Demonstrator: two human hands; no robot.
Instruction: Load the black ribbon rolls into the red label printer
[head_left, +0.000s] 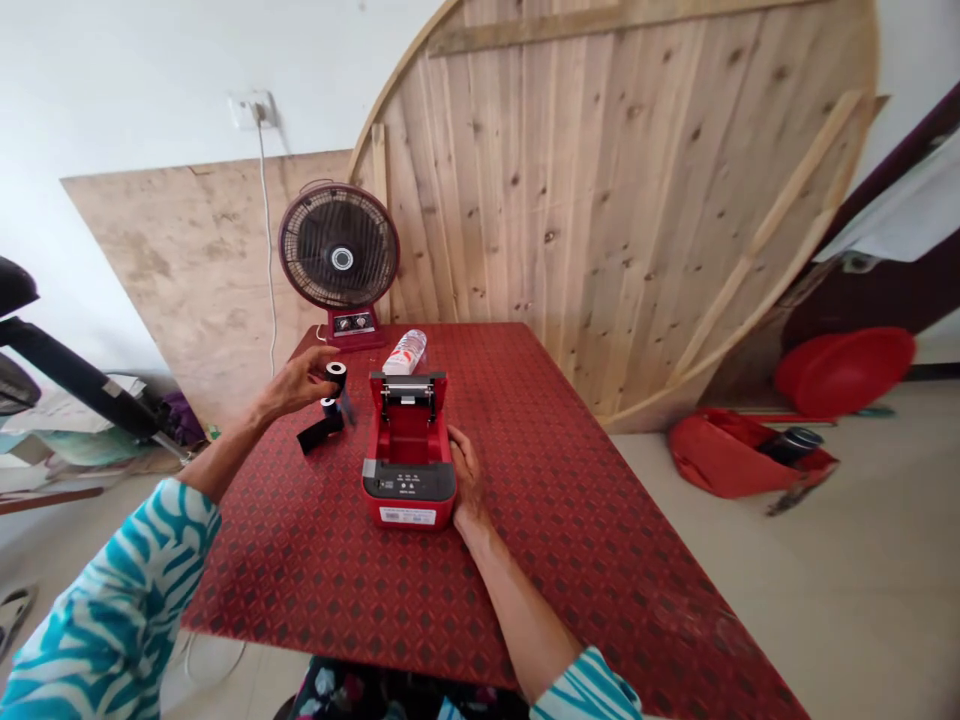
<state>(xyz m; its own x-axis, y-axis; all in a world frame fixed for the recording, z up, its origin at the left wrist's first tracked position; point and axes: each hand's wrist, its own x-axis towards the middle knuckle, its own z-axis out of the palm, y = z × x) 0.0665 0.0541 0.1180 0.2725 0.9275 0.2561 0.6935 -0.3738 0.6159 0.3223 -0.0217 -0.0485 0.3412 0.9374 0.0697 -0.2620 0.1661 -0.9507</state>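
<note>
A small red and black label printer [409, 485] stands on the table with its lid raised, its red inner bay exposed and a white label on its front. My right hand [466, 475] grips the printer's right side, fingers along the wall. To the printer's left, my left hand [304, 380] has thumb and fingers closed around a black roll [336, 372] with a white core. Just below it, a second black roll [328, 405] is partly hidden. A black strip or roll [320, 432] lies on the table beside these. Behind the printer lies a white and red plastic bottle [406, 352].
The table [570, 520] has a red patterned cover. A dark red fan [341, 255] stands at its back left, its cord near the wall. A large round wooden panel [600, 200] leans behind. On the floor at right are a red bag [712, 455] and a red basin [847, 370].
</note>
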